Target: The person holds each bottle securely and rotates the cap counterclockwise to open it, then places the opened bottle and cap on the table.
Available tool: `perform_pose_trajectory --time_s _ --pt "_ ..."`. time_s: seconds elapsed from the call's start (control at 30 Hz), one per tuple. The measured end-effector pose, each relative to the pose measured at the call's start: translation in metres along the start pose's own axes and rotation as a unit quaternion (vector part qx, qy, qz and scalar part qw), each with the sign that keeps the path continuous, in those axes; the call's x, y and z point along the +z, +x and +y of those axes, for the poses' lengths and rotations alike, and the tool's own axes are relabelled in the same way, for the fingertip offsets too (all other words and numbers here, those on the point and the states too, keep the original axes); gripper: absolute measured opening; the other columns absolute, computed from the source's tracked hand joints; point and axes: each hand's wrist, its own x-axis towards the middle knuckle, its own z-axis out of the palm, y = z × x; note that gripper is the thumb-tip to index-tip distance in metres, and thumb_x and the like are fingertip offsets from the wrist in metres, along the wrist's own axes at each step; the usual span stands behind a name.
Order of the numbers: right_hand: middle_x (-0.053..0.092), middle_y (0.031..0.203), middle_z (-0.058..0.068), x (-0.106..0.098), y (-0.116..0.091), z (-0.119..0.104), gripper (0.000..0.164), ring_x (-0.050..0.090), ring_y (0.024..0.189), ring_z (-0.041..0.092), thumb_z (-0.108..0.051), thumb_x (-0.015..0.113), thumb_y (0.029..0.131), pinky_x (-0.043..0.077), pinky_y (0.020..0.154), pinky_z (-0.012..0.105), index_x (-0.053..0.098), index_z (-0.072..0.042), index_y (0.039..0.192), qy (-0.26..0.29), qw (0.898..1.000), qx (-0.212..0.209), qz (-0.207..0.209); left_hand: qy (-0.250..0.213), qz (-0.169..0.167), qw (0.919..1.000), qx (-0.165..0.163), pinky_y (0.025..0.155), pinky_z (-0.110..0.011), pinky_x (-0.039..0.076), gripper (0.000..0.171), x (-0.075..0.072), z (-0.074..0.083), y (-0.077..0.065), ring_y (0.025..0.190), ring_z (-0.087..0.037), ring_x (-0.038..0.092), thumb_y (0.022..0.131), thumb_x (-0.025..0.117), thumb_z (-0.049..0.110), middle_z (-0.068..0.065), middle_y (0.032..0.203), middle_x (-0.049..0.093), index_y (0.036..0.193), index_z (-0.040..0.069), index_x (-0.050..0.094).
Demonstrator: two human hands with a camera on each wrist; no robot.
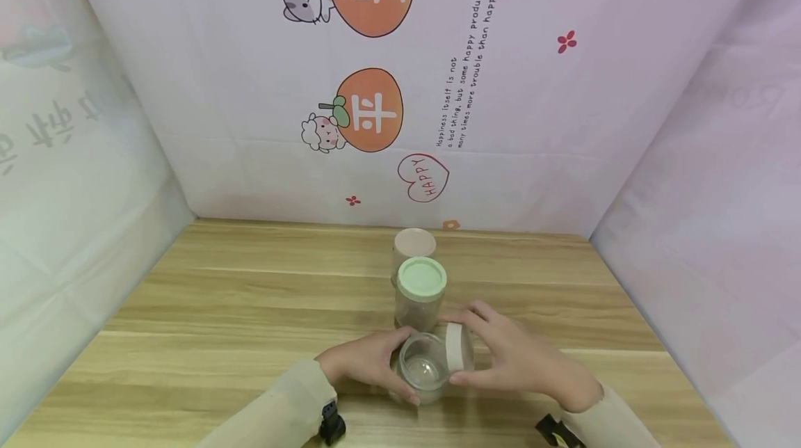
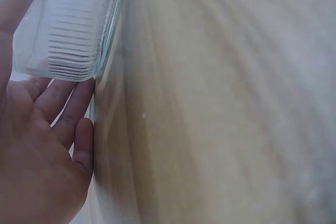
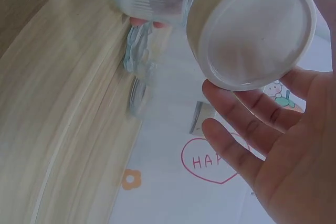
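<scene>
An open clear glass jar (image 1: 430,392) stands on the wooden table, its mouth facing up. My left hand (image 1: 368,362) holds it from the left, thumb on the near side and fingers round the far side. The left wrist view shows the ribbed wall of the jar (image 2: 76,35) between thumb and fingers. My right hand (image 1: 519,357) grips a whitish round lid (image 1: 459,347) by its edge. That lid is tipped almost on edge beside the jar's right rim. In the right wrist view the flat face of the lid (image 3: 257,32) points toward the palm.
Just behind the open jar stands a jar with a green lid (image 1: 422,277). Farther back is one with a pale beige lid (image 1: 414,242). Printed white cloth (image 1: 513,177) walls the table (image 1: 263,309) at the back and both sides.
</scene>
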Motion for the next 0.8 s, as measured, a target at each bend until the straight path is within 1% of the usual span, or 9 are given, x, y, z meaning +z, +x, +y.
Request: perform_pose_trajectory --time_s 0.13,0.27,0.37,0.43,0.6,0.67,0.8 --pt "0.053 0.125 -0.01 -0.002 -0.003 0.002 0.073 0.059 0.104 0.009 -0.062 0.074 0.083 0.056 0.081 0.038 0.05 -0.029 0.143 -0.014 1.0 0.004 0.005 0.0 0.002 1.0 -0.001 0.102 -0.027 0.042 0.073 0.0 0.0 0.0 0.116 -0.005 0.054 0.077 0.089 0.033 0.012 0.125 0.059 0.136 0.019 0.049" --pt "0.055 0.123 -0.012 -0.003 -0.008 0.005 0.074 0.06 0.107 0.01 -0.063 0.074 0.082 0.056 0.085 0.039 0.054 -0.025 0.141 -0.019 1.0 0.016 0.004 0.008 0.004 1.0 -0.004 0.101 -0.027 0.043 0.074 0.0 0.0 0.0 0.116 -0.005 0.054 0.076 0.09 0.034 0.012 0.125 0.059 0.136 0.019 0.049" --pt "0.055 0.123 -0.013 -0.003 -0.012 0.006 0.074 0.059 0.104 0.008 -0.064 0.073 0.082 0.056 0.082 0.038 0.054 -0.022 0.14 -0.015 0.999 0.039 -0.008 0.017 0.006 0.9998 -0.002 0.102 -0.027 0.043 0.074 0.0 -0.002 0.001 0.116 -0.005 0.054 0.076 0.09 0.035 0.012 0.124 0.059 0.135 0.018 0.049" --pt "0.055 0.123 -0.012 -0.003 -0.014 0.007 0.076 0.059 0.104 0.009 -0.064 0.073 0.081 0.056 0.083 0.039 0.054 -0.021 0.141 -0.012 0.998 0.053 -0.018 0.02 0.007 0.9998 0.001 0.102 -0.027 0.043 0.074 0.001 -0.004 0.001 0.116 -0.004 0.054 0.075 0.09 0.035 0.012 0.124 0.058 0.135 0.018 0.049" --pt "0.054 0.13 -0.004 -0.001 -0.021 0.009 0.081 0.058 0.115 0.019 -0.066 0.072 0.081 0.054 0.089 0.046 0.05 -0.021 0.144 -0.005 0.996 0.08 -0.042 0.022 0.008 0.9997 0.006 0.102 -0.027 0.042 0.073 0.002 -0.006 0.002 0.116 -0.004 0.054 0.075 0.09 0.035 0.013 0.124 0.058 0.134 0.019 0.049" --pt "0.053 0.133 -0.002 0.0 -0.022 0.01 0.081 0.057 0.118 0.022 -0.066 0.073 0.081 0.054 0.091 0.048 0.05 -0.021 0.145 -0.001 0.996 0.081 -0.044 0.02 0.007 0.9997 0.006 0.102 -0.027 0.042 0.073 0.002 -0.006 0.002 0.116 -0.004 0.054 0.075 0.09 0.035 0.012 0.124 0.059 0.134 0.019 0.049" --pt "0.052 0.133 -0.003 0.001 -0.025 0.012 0.081 0.057 0.117 0.02 -0.063 0.074 0.081 0.054 0.091 0.046 0.051 -0.018 0.143 0.002 0.997 0.066 -0.039 0.019 0.006 0.9998 0.003 0.102 -0.027 0.042 0.073 0.001 -0.005 0.002 0.116 -0.004 0.054 0.075 0.09 0.035 0.012 0.124 0.059 0.134 0.019 0.049"
